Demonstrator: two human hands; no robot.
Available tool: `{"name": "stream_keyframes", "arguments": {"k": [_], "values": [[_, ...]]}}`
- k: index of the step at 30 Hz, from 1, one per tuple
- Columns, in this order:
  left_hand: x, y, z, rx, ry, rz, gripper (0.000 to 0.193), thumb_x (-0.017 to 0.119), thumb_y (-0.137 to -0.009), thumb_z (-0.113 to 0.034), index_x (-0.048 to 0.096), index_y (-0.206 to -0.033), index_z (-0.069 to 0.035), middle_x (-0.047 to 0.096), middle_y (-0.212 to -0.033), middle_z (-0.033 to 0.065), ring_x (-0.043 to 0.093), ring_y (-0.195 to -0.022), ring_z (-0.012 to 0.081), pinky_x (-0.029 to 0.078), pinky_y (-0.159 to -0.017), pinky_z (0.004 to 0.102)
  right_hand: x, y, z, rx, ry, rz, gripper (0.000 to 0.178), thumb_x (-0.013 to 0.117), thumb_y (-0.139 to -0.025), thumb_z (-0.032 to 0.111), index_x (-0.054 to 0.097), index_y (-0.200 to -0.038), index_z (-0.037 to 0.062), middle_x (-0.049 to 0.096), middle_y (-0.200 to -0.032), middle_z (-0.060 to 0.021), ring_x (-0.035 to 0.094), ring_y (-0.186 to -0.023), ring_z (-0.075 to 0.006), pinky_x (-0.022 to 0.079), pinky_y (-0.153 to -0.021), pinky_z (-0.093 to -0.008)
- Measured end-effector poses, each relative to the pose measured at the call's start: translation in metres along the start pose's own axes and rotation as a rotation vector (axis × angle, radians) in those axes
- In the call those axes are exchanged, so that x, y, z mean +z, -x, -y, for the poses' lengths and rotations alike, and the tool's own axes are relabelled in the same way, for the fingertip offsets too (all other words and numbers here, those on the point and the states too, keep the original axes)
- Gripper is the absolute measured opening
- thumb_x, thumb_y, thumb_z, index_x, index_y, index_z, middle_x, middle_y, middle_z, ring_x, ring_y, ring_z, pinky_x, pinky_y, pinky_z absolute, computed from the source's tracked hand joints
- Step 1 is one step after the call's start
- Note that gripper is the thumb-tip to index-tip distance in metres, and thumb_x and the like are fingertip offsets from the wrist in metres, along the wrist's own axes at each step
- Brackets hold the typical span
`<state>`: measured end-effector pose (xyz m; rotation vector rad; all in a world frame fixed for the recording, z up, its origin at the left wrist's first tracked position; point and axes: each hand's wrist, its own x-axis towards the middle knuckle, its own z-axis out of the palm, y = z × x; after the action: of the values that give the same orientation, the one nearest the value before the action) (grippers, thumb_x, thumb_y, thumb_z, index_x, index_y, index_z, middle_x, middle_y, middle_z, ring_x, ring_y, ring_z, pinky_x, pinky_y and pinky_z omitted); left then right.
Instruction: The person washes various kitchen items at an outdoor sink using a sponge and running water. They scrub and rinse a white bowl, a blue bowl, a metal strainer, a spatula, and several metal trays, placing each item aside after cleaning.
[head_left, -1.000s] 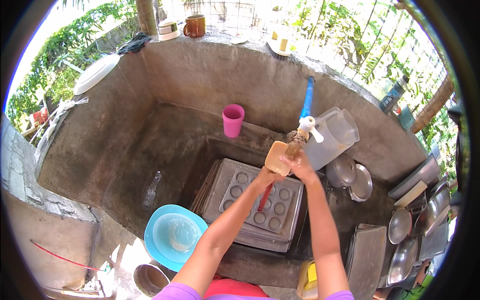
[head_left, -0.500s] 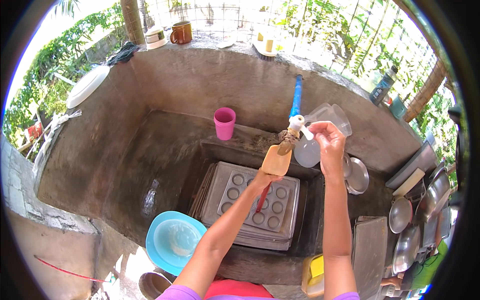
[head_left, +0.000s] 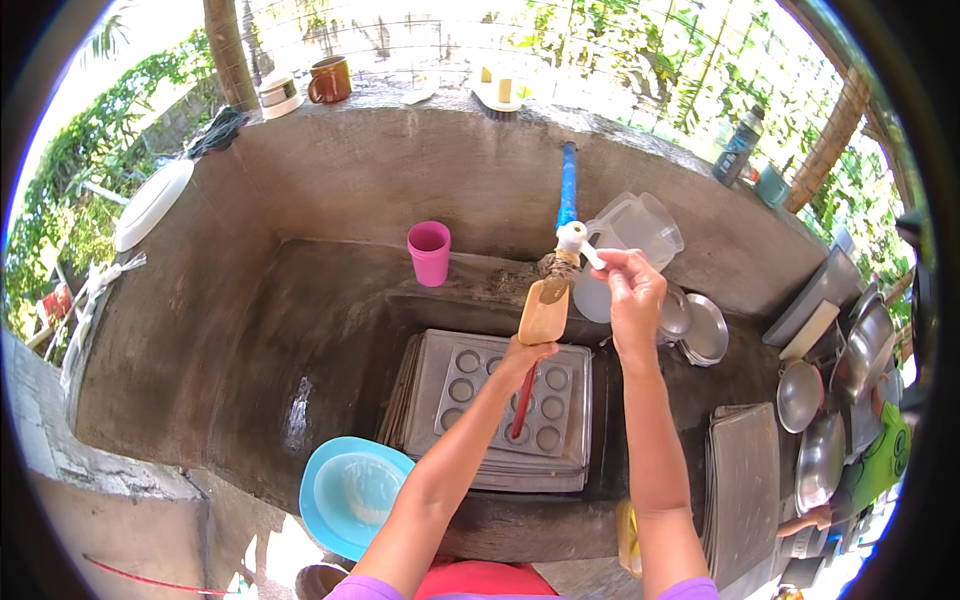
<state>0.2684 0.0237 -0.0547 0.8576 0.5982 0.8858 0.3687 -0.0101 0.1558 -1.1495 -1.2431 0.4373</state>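
Note:
My left hand point(head_left: 527, 355) is closed around a spatula point(head_left: 543, 313) with a pale orange blade and a red handle. Its blade is upright just under the wrapped mouth of a white tap point(head_left: 572, 236), which ends a blue pipe point(head_left: 568, 185). On the tap's white lever point(head_left: 593, 257), the thumb and fingers of my right hand point(head_left: 636, 300) are pinched. Below my left hand, a muffin tin point(head_left: 549, 438) lies on a stack of flat baking trays point(head_left: 500, 478) in the sunken basin. I cannot make out whether water is running.
A pink cup point(head_left: 430, 258) and a clear plastic pitcher point(head_left: 645, 235) flank the tap. Metal lids point(head_left: 706, 330) lie at right, near leaning trays point(head_left: 742, 480) and steel bowls point(head_left: 820, 460). A blue basin point(head_left: 335, 535) stands front left. Another person in a green top point(head_left: 885, 455) is far right.
My view has shifted slightly, moving the scene a little to the left. My right hand has come down with the tap's lever; my left hand still holds the spatula under the tap.

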Motion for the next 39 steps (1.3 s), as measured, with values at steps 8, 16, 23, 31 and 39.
{"name": "stream_keyframes", "arguments": {"k": [8,16,23,31,39], "values": [[0.008,0.006,-0.021,-0.210,0.184,-0.184,0.020,0.063,-0.080,-0.024,0.057,-0.089,-0.007,0.058,-0.073,0.0005,0.054,-0.066,0.0078,0.043,-0.057,0.0215,0.001,0.005,-0.009,0.022,-0.026,-0.033,0.026,0.042,-0.076,-0.013,0.060,-0.092,-0.0032,0.054,-0.086,-0.0040,0.056,-0.078,-0.0121,0.048,-0.074,-0.0252],[0.007,-0.014,0.008,0.207,-0.443,-0.338,0.041,0.057,-0.080,-0.020,0.046,-0.115,-0.002,0.057,-0.098,0.0101,0.055,-0.089,0.0216,0.043,-0.080,0.0289,0.043,0.057,-0.091,0.351,0.106,-0.082,0.053,0.063,-0.074,0.014,0.045,-0.121,0.0010,0.044,-0.121,-0.0116,0.039,-0.113,-0.0173,0.036,-0.092,-0.0325],[-0.014,0.031,-0.004,0.139,-0.079,-0.183,0.049,0.055,-0.077,0.005,0.036,-0.122,-0.003,0.054,-0.104,0.0071,0.052,-0.090,0.0150,0.043,-0.078,0.0265,0.060,0.047,-0.139,0.216,-0.334,-0.022,0.032,0.038,-0.078,-0.010,0.050,-0.106,-0.0011,0.057,-0.096,-0.0068,0.053,-0.090,-0.0138,0.041,-0.083,-0.0269],[-0.016,0.019,-0.004,0.018,-0.161,-0.083,0.031,0.056,-0.084,-0.011,0.050,-0.112,0.001,0.059,-0.099,0.0071,0.056,-0.090,0.0168,0.045,-0.074,0.0304,0.091,0.050,-0.127,0.153,0.409,-0.168,0.038,0.058,-0.079,0.023,0.046,-0.110,0.0040,0.051,-0.101,-0.0204,0.049,-0.096,-0.0385,0.040,-0.080,-0.0405],[-0.006,0.032,0.009,0.038,-0.308,-0.209,0.048,0.057,-0.083,-0.006,0.036,-0.126,-0.010,0.054,-0.108,0.0076,0.053,-0.100,0.0173,0.045,-0.080,0.0294,0.065,0.045,-0.129,0.356,-0.286,0.080,0.036,0.064,-0.080,0.023,0.056,-0.106,-0.0012,0.060,-0.085,-0.0094,0.058,-0.074,-0.0172,0.046,-0.066,-0.0297]]}}
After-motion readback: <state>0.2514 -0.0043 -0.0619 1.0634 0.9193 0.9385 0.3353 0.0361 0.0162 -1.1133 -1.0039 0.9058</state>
